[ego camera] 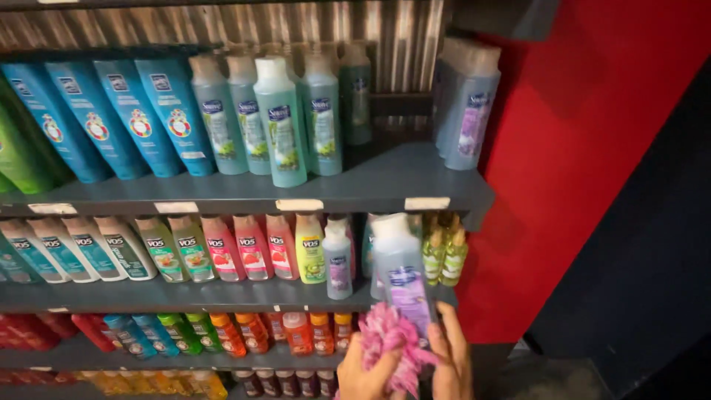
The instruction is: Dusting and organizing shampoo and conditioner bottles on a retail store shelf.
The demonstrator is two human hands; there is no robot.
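Where the frame bottoms out at centre, two bare hands meet around a lavender bottle (pixel 402 275) with a white cap and a purple label. Right hand (pixel 453 359) closed on the bottle's lower right side, fingers wrapped up along its edge. Left hand (pixel 368 376) partly cut off by the lower edge, fingers curled shut on a pink fluffy cloth (pixel 392 342) that presses against the bottle's base. Cloth bunched between the two hands, touching both. Bottle upright, tilted a little, held in front of the middle shelf (pixel 185 295), right of centre. Just left of it on that shelf a smaller lilac bottle (pixel 338 267) stands alone; behind and to the right, yellow-green bottles (pixel 443 255) near the shelf end. Further left on the same shelf, a row of slim bottles (pixel 170 248) leaning left: teal, green, red-pink, one lime. Top shelf (pixel 385 181), upper half of the frame: dark blue bottles (pixel 118 115) slanted at upper left, green ones (pixel 18 152) at the far left edge, pale teal bottles (pixel 280 122) at centre, one standing forward of the rest. Grey-lilac bottles (pixel 468 111) grouped at the shelf's right end, apart from the teal group. Paper tags along the shelf fronts. Lower shelf, bottom left: small bottles (pixel 222 332) in red, blue, green, orange. Corrugated metal backing behind the top row. Red wall (pixel 578 148) fills the right side, dark panel beyond it.
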